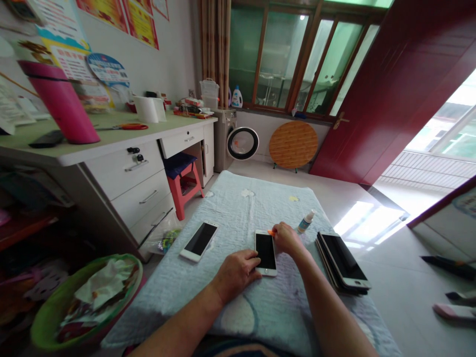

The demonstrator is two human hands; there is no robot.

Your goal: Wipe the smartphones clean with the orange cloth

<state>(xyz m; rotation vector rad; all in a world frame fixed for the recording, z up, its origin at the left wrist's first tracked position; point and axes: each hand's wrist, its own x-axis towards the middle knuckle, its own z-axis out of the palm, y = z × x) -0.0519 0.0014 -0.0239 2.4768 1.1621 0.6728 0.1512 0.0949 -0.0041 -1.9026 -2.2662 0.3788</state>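
At frame centre our left hand (238,270) presses the white phone (266,252) flat while our right hand (286,238) pinches an orange tool (271,232) at its top edge; a second phone (199,240) at centre left and the stack (342,263) at centre right lie untouched.

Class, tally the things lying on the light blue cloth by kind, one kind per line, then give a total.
White phones lying singly: 2
Stack of phones, number within unclear: 1
Small bottle: 1
Orange tool at the right hand: 1
Total: 5
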